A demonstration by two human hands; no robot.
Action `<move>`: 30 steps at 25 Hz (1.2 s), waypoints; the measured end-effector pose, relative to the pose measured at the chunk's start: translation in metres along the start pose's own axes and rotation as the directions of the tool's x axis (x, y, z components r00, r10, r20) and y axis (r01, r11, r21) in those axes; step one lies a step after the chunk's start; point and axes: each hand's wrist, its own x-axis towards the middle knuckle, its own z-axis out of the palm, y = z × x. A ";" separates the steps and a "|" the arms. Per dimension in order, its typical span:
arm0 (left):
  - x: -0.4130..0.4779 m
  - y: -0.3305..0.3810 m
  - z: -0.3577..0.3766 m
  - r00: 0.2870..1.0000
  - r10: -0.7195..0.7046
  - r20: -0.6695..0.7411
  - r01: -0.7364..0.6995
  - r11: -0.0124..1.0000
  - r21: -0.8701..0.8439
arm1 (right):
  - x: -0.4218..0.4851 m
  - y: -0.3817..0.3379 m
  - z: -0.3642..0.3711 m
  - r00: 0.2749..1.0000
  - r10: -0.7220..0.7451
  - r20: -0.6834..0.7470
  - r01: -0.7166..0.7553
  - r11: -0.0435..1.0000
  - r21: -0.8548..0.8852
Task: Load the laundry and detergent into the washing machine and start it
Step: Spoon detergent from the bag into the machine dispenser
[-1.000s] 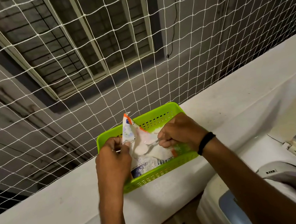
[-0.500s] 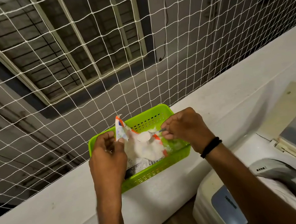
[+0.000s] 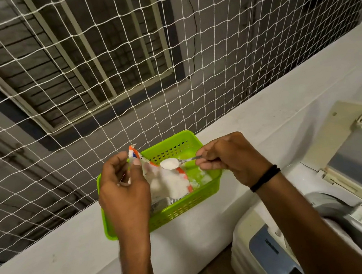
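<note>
Washing machine (image 3: 269, 254) cut off by right and bottom edges, panel lettering unreadable; left hand (image 3: 122, 190) covers near corner of detergent pouch (image 3: 170, 188) and part of green basket (image 3: 184, 207); spoon (image 3: 170, 163) handle end hidden inside right hand (image 3: 228, 156); pouch print blurred.

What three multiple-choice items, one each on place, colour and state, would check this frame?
1. Where does the detergent packet lie? A in the basket B on the floor C in a drawer
2. What colour is the basket? A blue B green C red
3. The spoon in the right hand is: A empty B holding liquid C heaped with white powder
Answers: A, the packet lies between the basket walls; B, the plastic is bright green; C, a white mound fills the bowl.
</note>
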 end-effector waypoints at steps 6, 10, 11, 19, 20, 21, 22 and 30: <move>-0.021 0.023 0.040 0.997 0.071 0.034 -0.063 0.981 -0.185 | -0.023 -0.005 -0.040 0.997 -0.005 -0.075 0.010 0.998 0.065; -0.043 0.034 0.082 0.982 0.071 0.174 -0.026 0.967 -0.253 | -0.039 -0.004 -0.082 0.981 -0.028 -0.193 0.050 0.993 0.107; -0.048 0.037 0.093 0.975 0.084 0.206 -0.028 0.965 -0.262 | -0.043 -0.003 -0.093 0.974 -0.025 -0.224 0.053 0.992 0.118; -0.106 0.049 0.181 0.894 0.154 0.422 -0.033 0.959 -0.280 | -0.074 0.020 -0.198 0.875 0.078 -0.477 0.038 0.973 0.228; -0.116 0.049 0.192 0.876 0.153 0.458 -0.030 0.964 -0.264 | -0.078 0.026 -0.211 0.859 0.100 -0.502 0.034 0.968 0.250; -0.125 0.047 0.204 0.854 0.147 0.499 -0.021 0.968 -0.248 | -0.080 0.033 -0.223 0.839 0.124 -0.529 0.030 0.961 0.274; -0.137 0.045 0.217 0.827 0.133 0.547 0.002 0.971 -0.239 | -0.084 0.042 -0.237 0.816 0.146 -0.560 0.035 0.954 0.299; -0.238 -0.004 0.334 0.432 -0.113 0.895 0.146 0.988 0.054 | -0.096 0.158 -0.348 0.573 0.321 -0.754 0.082 0.893 0.442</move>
